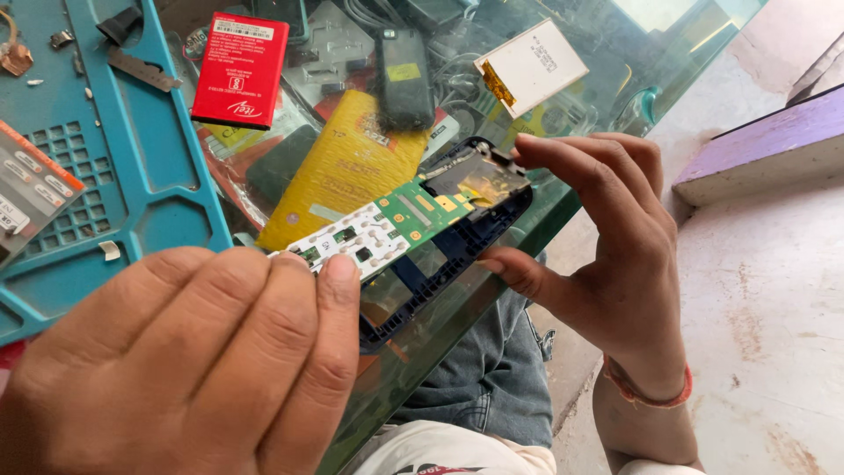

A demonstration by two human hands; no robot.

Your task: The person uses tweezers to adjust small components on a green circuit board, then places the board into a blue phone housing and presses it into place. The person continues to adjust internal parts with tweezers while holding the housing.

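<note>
Holding the phone between both hands, I start at the left, where the blue mat lies on the glass table with a keypad strip at its edge and a red battery just beyond it. My left hand fills the lower left; its fingers lie close together, and the fingertips press on the white keypad end of the circuit board, though I cannot tell how the thumb grips underneath. The board sits tilted in the dark blue phone frame, held just above the table edge and over my lap. Behind it lie a yellow cover, a black phone and a loose white screen. My right hand holds the far end: forefinger curled over the top by the gold shield, thumb under the frame's side, so the fingers are clamped on the frame. To do this well, I judge I should hold the board by its edges, lift evenly from both ends and avoid bending it or pressing on the parts. Further right are the bare floor and a purple slab.
</note>
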